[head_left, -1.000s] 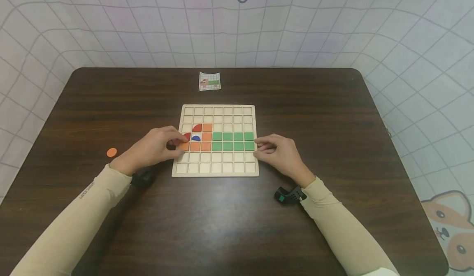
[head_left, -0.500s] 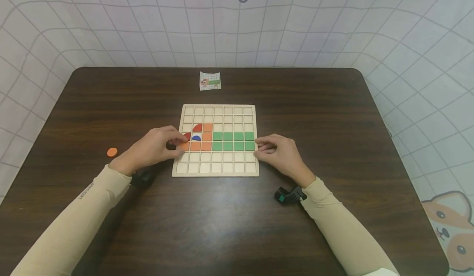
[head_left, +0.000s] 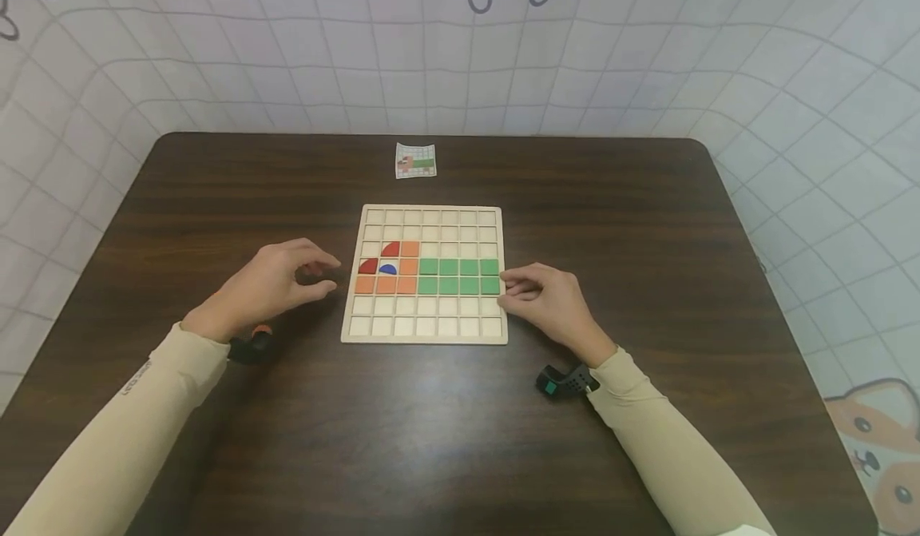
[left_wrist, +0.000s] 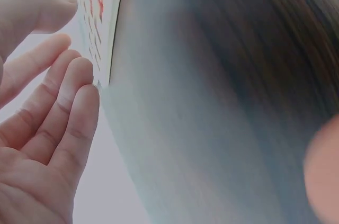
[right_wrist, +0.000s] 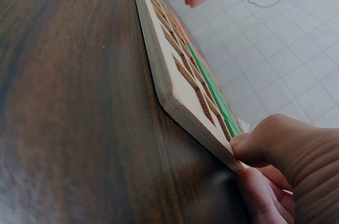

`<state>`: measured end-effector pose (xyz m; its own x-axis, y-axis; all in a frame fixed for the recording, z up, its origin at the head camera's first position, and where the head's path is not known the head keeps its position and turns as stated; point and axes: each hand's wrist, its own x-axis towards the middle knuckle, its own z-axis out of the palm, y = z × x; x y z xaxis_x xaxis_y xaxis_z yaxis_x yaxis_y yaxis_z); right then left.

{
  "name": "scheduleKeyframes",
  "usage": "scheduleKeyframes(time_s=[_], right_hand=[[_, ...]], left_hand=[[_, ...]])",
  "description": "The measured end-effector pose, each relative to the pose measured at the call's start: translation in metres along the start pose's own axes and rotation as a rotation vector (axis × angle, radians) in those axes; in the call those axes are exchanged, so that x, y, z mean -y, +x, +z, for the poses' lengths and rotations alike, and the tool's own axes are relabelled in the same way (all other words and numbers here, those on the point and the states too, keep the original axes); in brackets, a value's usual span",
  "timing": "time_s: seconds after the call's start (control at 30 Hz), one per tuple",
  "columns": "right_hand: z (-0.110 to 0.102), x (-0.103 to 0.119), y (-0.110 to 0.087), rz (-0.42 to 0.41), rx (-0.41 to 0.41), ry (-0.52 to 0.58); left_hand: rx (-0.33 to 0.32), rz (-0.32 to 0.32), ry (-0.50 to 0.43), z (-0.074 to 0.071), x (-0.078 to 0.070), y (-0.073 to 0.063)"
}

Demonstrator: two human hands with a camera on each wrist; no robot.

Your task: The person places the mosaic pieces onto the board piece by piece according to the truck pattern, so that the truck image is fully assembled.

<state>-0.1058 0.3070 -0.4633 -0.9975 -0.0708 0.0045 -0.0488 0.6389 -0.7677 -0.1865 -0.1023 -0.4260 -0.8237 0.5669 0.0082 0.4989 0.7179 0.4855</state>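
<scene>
A pale wooden grid board (head_left: 426, 326) lies at the middle of the table. Green square tiles (head_left: 458, 276) fill two rows toward its right. Orange square tiles (head_left: 386, 284) sit left of them, beside red quarter-circle tiles (head_left: 369, 266) and a blue half-circle tile (head_left: 388, 269). My left hand (head_left: 266, 284) hovers left of the board, thumb and fingers apart, holding nothing; its loosely bent fingers (left_wrist: 79, 113) show in the left wrist view. With thumb and fingers my right hand (head_left: 549, 300) pinches the board's right edge, as the right wrist view shows.
A small printed card (head_left: 415, 161) with a coloured grid picture lies behind the board on the dark wooden table (head_left: 611, 216). A white grid-patterned cloth (head_left: 460, 65) stands along the back and sides. The loose orange disc is mostly hidden by my left wrist.
My left hand has let go of the board's left side and drawn back to the left, uncovering the tiles there. The right hand stays at the right edge. The head view has shifted slightly.
</scene>
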Motion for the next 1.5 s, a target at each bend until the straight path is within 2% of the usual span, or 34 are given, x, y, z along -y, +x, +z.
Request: scheduleKeyframes(time_s=[0.2,0.33,0.6,0.9,1.17,1.3,1.5], right_hand=[[0.000,0.000,0.000,0.009,0.000,0.003],[0.000,0.000,0.000,0.002,0.002,0.000],[-0.001,-0.001,0.000,-0.004,-0.003,0.008],[-0.001,-0.001,0.000,-0.011,-0.003,0.014],[-0.001,-0.001,0.000,-0.016,0.001,0.009],[0.000,0.000,0.001,-0.006,0.003,0.005],[0.000,0.000,0.000,0.003,0.004,0.003]], left_hand=[[-0.107,-0.075,-0.045,-0.021,0.016,-0.016],[-0.137,-0.117,-0.040,-0.032,0.028,-0.028],[-0.072,-0.238,-0.113,-0.046,0.049,-0.048],[-0.041,-0.256,0.000,-0.044,0.080,-0.064],[-0.006,-0.301,-0.012,-0.036,0.100,-0.075],[0.001,-0.299,-0.018,-0.032,0.103,-0.077],[-0.026,-0.288,-0.024,-0.029,0.102,-0.077]])
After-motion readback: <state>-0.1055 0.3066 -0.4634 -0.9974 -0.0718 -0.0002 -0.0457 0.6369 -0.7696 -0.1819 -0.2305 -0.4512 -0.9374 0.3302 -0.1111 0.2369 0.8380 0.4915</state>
